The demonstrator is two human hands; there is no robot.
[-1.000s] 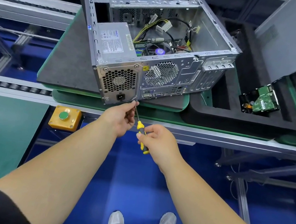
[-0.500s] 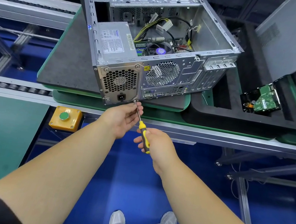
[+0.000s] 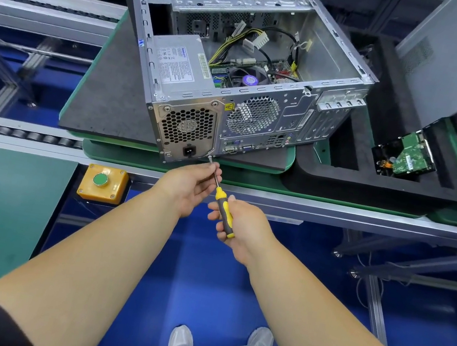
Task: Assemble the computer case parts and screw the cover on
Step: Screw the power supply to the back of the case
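case top (image 3: pixel 315 52): open | rear: hands (image 3: pixel 189 187), screwdriver (image 3: pixel 223 208) in the way | left mat (image 3: pixel 106 87): bare

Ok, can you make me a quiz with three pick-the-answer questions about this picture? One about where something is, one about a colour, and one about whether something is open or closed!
1. Where does the screwdriver tip touch?
A. the case's top edge
B. the bottom corner of the power supply panel
C. the hard drive

2. What colour is the round button on the orange box?
A. red
B. blue
C. green

3. Is the computer case covered?
A. open, insides showing
B. cover on
C. wrapped in plastic

Answers: 1 B, the shaft reaches that corner, steadied by the left hand while the right hand grips the handle. 2 C, it looks green. 3 A, cables and fan show.
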